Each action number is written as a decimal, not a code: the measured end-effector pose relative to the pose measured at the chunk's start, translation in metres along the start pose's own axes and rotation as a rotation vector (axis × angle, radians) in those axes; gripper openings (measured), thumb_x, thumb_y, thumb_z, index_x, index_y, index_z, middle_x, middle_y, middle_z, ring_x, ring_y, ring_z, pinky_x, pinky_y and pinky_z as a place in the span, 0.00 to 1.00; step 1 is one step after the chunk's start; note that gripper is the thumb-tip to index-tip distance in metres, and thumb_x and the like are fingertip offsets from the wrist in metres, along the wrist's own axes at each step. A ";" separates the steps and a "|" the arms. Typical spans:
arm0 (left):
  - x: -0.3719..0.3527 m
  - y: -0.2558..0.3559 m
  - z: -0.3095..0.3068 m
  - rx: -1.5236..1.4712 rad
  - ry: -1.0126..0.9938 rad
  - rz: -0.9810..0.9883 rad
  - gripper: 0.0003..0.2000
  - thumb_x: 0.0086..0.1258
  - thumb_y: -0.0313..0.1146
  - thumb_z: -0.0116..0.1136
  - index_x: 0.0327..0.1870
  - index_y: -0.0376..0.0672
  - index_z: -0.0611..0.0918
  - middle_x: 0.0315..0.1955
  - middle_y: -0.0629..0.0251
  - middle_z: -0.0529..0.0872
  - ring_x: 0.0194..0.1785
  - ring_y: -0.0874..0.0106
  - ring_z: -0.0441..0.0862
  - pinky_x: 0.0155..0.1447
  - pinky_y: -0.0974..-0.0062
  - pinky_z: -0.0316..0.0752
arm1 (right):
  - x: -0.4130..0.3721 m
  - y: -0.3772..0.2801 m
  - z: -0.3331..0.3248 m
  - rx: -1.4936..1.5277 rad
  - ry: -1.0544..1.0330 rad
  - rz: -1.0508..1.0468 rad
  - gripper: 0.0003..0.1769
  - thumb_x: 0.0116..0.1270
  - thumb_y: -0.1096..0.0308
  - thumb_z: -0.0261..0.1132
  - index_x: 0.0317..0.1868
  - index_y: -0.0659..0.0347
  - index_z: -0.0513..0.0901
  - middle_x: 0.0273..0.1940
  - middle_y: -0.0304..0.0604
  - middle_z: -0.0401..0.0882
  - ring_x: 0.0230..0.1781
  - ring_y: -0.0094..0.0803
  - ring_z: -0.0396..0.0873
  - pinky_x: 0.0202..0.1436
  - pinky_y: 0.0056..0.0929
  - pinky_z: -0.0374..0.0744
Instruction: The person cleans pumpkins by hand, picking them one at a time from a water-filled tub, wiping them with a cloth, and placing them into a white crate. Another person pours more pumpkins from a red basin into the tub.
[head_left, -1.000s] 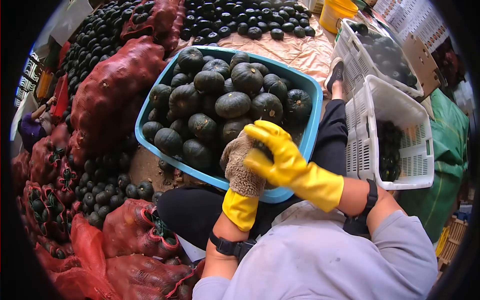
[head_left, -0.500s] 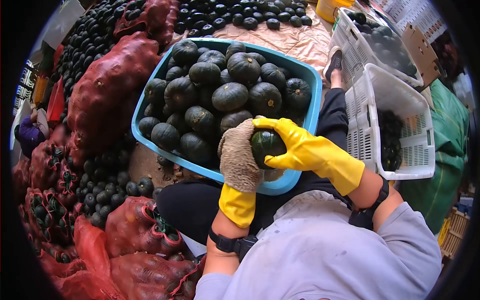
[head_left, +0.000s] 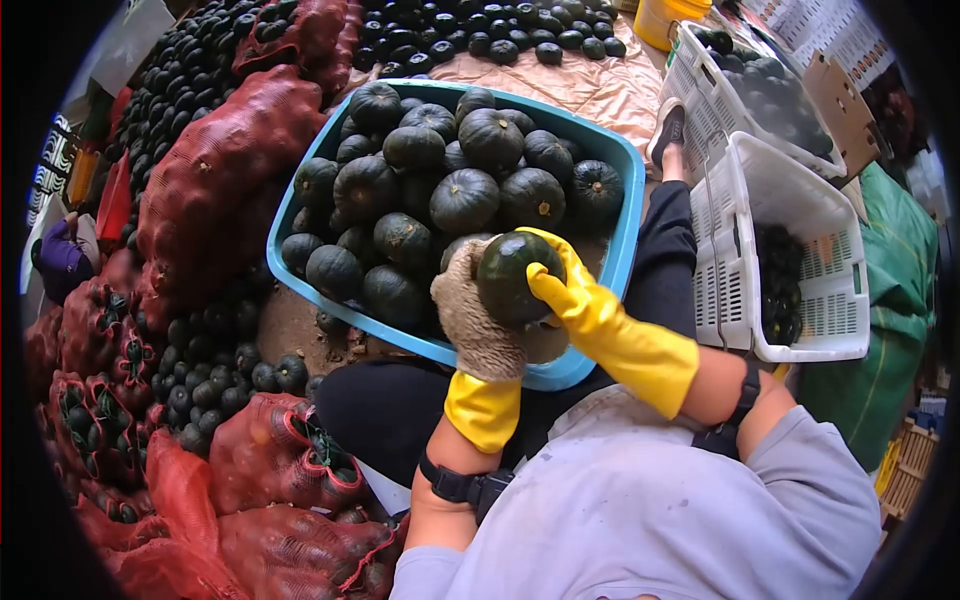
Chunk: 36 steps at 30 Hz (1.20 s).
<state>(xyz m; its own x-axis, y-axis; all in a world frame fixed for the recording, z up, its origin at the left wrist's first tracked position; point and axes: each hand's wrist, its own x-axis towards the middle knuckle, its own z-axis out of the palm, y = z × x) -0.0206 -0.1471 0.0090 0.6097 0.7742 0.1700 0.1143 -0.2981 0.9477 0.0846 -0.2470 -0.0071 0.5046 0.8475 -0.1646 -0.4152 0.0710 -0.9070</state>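
Observation:
A dark green, glossy pumpkin point(head_left: 514, 277) is held between my two hands over the near edge of a blue tub point(head_left: 628, 250). My left hand point(head_left: 476, 315), in a brown cloth mitt over a yellow glove, presses against the pumpkin's left side; its fingers are hidden by the mitt and pumpkin. My right hand point(head_left: 575, 295), in a yellow rubber glove, wraps round the right side with the thumb across its face. Several duller dark pumpkins point(head_left: 464, 200) fill the tub behind.
Red mesh sacks point(head_left: 215, 170) of pumpkins lie on the left. White crates point(head_left: 840, 300) holding dark pumpkins stand on the right, beside green sacking point(head_left: 890, 290). More pumpkins point(head_left: 480, 44) cover a sheet at the back. A person in purple point(head_left: 65, 262) is at far left.
The held pumpkin has turned and come up slightly to the left, showing more of its surface. My right hand has shifted left with it, and its grip has changed.

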 end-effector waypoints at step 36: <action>-0.005 -0.062 0.031 0.662 -0.629 0.161 0.18 0.59 0.31 0.74 0.50 0.37 0.88 0.45 0.45 0.92 0.54 0.45 0.88 0.63 0.53 0.83 | 0.105 0.034 -0.111 -0.835 0.225 0.272 0.37 0.58 0.69 0.81 0.70 0.58 0.82 0.53 0.52 0.92 0.57 0.47 0.89 0.63 0.41 0.84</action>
<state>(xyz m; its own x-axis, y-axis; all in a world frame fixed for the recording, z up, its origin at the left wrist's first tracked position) -0.0061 -0.1496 -0.0593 0.9483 0.3084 -0.0753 0.2981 -0.7836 0.5450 0.2073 -0.2137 -0.0985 0.6420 0.6502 -0.4063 0.0986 -0.5956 -0.7972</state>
